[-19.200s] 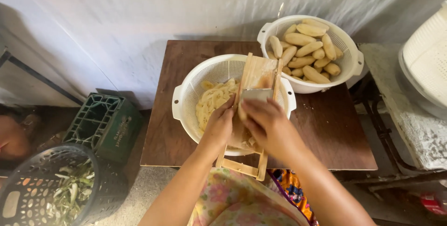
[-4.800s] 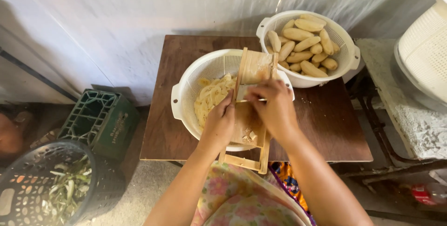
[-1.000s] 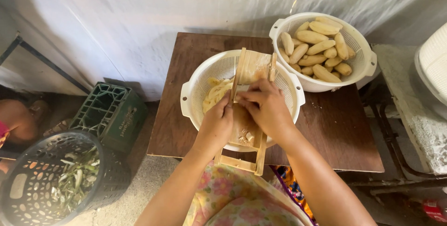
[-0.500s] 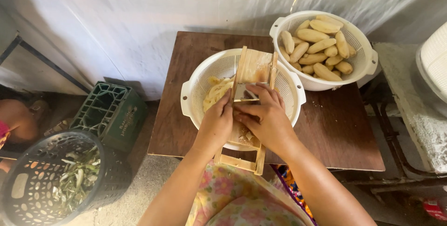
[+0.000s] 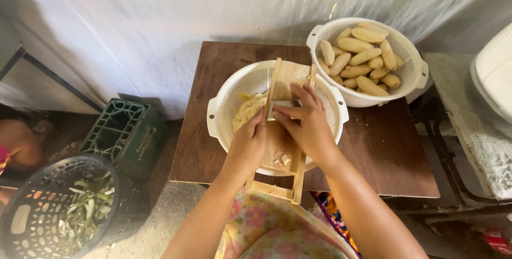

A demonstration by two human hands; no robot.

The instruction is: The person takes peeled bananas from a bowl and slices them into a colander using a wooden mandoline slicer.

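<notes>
A wooden slicer board [image 5: 288,80] lies tilted across a white colander [image 5: 218,110] on a brown table [image 5: 384,147]. My left hand [image 5: 247,147] grips the board's left rail. My right hand [image 5: 306,128] presses flat on the board near the blade; what lies under its fingers is hidden. Pale yellow slices [image 5: 248,110] pile inside the colander, left of the board. A second white colander [image 5: 418,72] at the back right holds several peeled pale yellow plantains [image 5: 357,56].
A dark basket [image 5: 37,221] with green peels stands on the floor at the lower left, next to a green crate [image 5: 125,136]. A white wall runs behind the table. A rough ledge [image 5: 480,141] with a white object lies to the right.
My right hand has slid back and forth along the board. The pile of slices in the colander looks much the same, and the camera has shifted slightly.
</notes>
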